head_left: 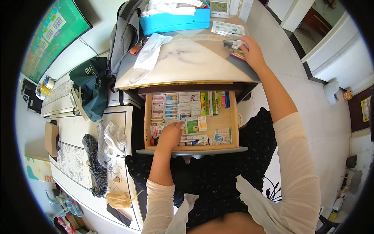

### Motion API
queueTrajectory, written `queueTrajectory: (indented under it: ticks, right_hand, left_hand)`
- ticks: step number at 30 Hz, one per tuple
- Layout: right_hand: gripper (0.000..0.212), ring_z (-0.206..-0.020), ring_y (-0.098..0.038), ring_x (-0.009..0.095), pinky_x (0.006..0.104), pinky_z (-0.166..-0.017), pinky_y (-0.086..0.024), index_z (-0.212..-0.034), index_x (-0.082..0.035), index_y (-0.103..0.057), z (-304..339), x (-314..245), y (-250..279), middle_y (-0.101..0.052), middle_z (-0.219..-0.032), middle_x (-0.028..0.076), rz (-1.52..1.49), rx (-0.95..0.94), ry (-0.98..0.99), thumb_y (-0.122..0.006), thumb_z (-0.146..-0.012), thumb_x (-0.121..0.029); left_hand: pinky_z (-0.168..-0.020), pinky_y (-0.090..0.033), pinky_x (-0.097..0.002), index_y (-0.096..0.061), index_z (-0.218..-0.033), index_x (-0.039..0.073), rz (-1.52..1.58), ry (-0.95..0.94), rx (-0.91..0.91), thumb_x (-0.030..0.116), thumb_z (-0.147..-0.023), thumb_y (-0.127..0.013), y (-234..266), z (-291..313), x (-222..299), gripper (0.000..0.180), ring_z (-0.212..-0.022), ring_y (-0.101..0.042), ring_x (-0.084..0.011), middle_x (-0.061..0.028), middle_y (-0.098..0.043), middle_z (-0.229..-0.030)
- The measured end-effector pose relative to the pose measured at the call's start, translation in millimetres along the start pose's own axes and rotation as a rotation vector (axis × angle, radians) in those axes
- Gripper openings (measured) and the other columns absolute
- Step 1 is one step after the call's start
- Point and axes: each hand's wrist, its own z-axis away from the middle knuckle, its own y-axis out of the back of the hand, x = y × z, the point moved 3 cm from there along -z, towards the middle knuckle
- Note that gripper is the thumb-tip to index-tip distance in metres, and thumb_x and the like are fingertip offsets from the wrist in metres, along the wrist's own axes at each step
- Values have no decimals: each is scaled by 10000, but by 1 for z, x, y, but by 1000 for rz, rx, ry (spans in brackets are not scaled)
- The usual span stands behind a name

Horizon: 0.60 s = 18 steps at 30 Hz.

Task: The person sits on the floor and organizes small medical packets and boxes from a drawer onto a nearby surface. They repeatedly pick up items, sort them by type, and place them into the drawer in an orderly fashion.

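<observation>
An open wooden drawer is packed with small boxes, sachets and tubes. Inside its front left part is my left hand, fingers curled together beside a green-and-white packet. Whatever those fingers grip is hidden under them. A small white-and-orange box lies right of the green packet. At the right edge of the cabinet top, my right hand closes on small packets, partly covered by my fingers. A pink-edged packet lies under that hand.
Behind my right hand lies a flat white packet. The marbled cabinet top also carries a blue bin, a white face mask and a digital clock. A grey backpack and a dark green bag stand at left.
</observation>
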Motion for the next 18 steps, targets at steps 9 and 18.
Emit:
queueTrajectory:
  ticks: [9, 18]
  right_hand:
    - [356, -977, -576, 287, 346, -810, -536, -1144, 22, -470, 81, -57, 4, -530, -1081, 173, -1784, -169, -802, -482, -926, -260]
    - [330, -925, -614, 264, 361, -784, -551, -1164, -32, -465, 112, -106, -9, -582, -1049, 147, -1769, -452, -751, -441, -943, -276]
  left_hand:
    - [-736, -484, -413, -572, -1119, 78, -13, -8, -11, 88, -837, -535, -2, -2, 4, 284, -865, -589, -334, -148, -609, -955]
    - [-789, -487, -394, -501, -1207, 37, 94, -42, 10, 89, -840, -554, 3, 2, 11, 374, -902, -595, -336, -172, -609, -971]
